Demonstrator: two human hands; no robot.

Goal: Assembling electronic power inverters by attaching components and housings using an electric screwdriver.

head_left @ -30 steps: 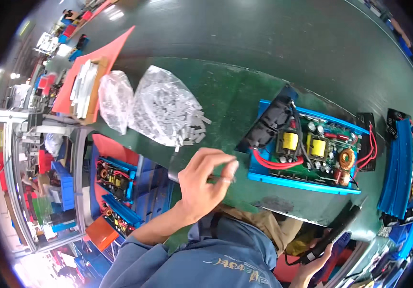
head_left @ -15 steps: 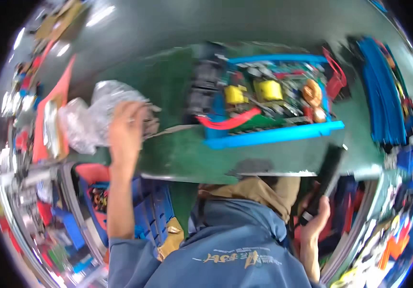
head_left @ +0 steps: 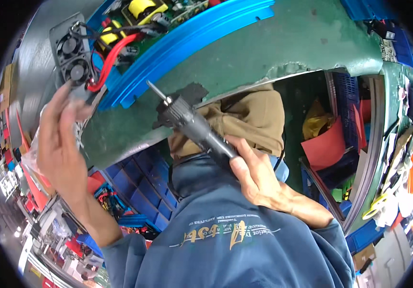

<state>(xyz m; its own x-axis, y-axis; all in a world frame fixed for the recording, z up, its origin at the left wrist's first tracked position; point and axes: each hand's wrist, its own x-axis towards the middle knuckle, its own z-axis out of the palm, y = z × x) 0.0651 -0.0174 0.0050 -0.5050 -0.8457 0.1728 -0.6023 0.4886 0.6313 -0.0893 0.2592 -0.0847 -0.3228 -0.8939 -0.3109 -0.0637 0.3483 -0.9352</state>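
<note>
My right hand [head_left: 259, 177] is wrapped round a black electric screwdriver [head_left: 201, 129]. Its metal bit slants up and left, its tip just short of the blue metal housing [head_left: 182, 43]. My left hand [head_left: 65, 144] is raised beside the housing's left end, fingers stretched out and partly blurred; anything small between the fingertips cannot be made out. Just beyond those fingers stands a grey end plate with two small black fans [head_left: 74, 60]. Red wires [head_left: 108, 62] run from beside it into the housing, where a circuit board with yellow-wrapped transformers [head_left: 144, 9] shows.
The green work mat [head_left: 302, 38] has a worn front edge and a dark patch [head_left: 187, 98]. Another blue housing [head_left: 367, 8] lies at the far right. Below the bench are blue crates [head_left: 139, 177] at left and a red sheet [head_left: 326, 146] at right.
My left hand has left the clear plastic bag and come to the fan plate. My right hand has brought the screwdriver from the right side to the middle. The view has turned and moved closer.
</note>
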